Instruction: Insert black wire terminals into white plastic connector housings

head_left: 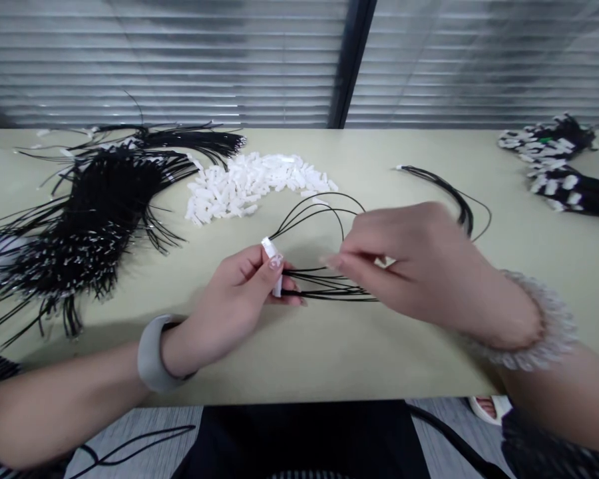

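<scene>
A narrow white plastic connector housing [268, 248] is pinched between the thumb and fingers of my left hand [244, 279]. Several thin black wires [324, 293] run out of its right side, some looping upward, others lying straight. Over these wires is my right hand [404, 263], slightly blurred, thumb and forefinger closed together on what looks like one black wire. Its fingertips are a short way right of the housing. The wires' far ends are hidden behind my right hand.
A heap of white connector housings [249, 183] lies behind my hands. At left is a big pile of black wires [112, 193] with metal tips. A wired connector bundle [462, 199] lies right of centre; more finished-looking bundles [574, 169] lie far right. Window blinds [180, 66] rise behind the table [329, 359].
</scene>
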Demonstrator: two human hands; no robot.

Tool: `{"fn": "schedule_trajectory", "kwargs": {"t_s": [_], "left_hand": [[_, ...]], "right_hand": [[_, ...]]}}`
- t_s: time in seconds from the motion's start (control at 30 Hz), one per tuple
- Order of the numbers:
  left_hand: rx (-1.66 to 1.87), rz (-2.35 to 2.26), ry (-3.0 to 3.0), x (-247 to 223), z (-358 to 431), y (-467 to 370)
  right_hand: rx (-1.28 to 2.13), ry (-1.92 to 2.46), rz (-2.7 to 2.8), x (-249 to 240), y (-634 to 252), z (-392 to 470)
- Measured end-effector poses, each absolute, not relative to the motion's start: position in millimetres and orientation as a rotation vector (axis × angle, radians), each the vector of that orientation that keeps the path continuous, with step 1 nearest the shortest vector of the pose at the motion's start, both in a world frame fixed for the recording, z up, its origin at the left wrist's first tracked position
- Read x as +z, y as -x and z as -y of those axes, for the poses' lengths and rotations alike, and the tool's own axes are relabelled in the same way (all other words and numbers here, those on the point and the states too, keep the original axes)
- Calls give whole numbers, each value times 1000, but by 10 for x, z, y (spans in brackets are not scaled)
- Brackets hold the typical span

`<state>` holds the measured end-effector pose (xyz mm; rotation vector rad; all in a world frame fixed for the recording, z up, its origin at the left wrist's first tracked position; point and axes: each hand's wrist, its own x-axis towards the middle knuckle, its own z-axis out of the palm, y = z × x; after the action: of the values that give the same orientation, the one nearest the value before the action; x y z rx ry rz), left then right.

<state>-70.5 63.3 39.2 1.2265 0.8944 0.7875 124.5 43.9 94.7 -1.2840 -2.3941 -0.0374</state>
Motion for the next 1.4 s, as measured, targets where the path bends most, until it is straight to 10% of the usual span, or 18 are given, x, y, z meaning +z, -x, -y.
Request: {"fn": "schedule_trajectory", "kwargs": {"t_s": [0.3,0.67,1.0,1.4], "left_hand": [[731,-952,-1288,421,-632,731],[763,-978,-1187,366,-667,718],[678,-1005,-1259,415,-644,697],[610,-942,-1604,488,-572,699]], "right_hand": [[365,1378,2646,826,-1182,-518],[-885,1597,2310,881,-1399,-499],[558,1080,1214,1192,-1471,-550],[175,1398,2149,928,-1141,-436]]}}
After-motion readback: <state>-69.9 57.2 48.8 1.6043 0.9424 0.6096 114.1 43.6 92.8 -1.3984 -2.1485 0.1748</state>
